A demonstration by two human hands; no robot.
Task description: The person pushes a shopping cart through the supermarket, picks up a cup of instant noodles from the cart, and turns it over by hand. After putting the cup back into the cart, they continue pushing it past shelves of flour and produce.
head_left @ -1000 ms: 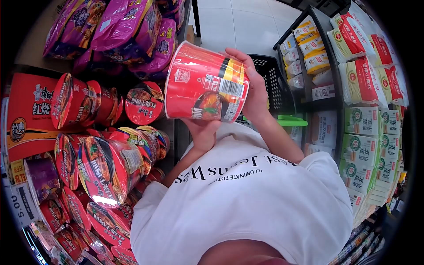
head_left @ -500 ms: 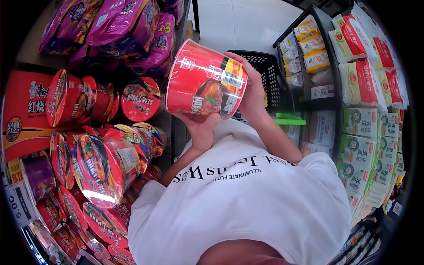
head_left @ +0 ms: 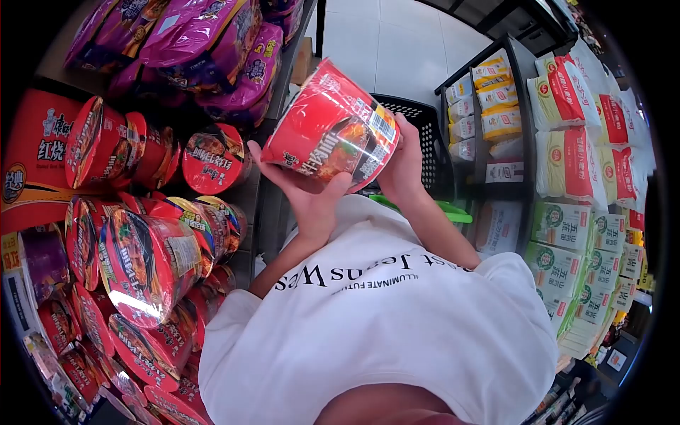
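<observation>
In front of my chest I hold a red instant noodle bucket [head_left: 322, 127], tilted, with a food picture and a barcode on its side. My left hand [head_left: 309, 198] cups it from below and the left, the thumb on its printed side and the fingers spread along its lower edge. Around the right end is my right hand [head_left: 405, 163], its fingertips partly hidden behind the bucket. To the left, more red noodle buckets [head_left: 145, 265] are stacked on the shelf, with a single one [head_left: 212, 159] near my left hand.
A black basket [head_left: 433, 152] with a green handle [head_left: 452, 211] stands beyond my right hand. Purple noodle multipacks [head_left: 202, 46] lie upper left. On the right are a black rack [head_left: 520, 134], red-and-white packages [head_left: 567, 152] and green-and-white packs [head_left: 559, 227].
The bucket has turned clockwise and shifted slightly left in my hands. My left hand's fingers now show along its lower left edge. The view has shifted slightly.
</observation>
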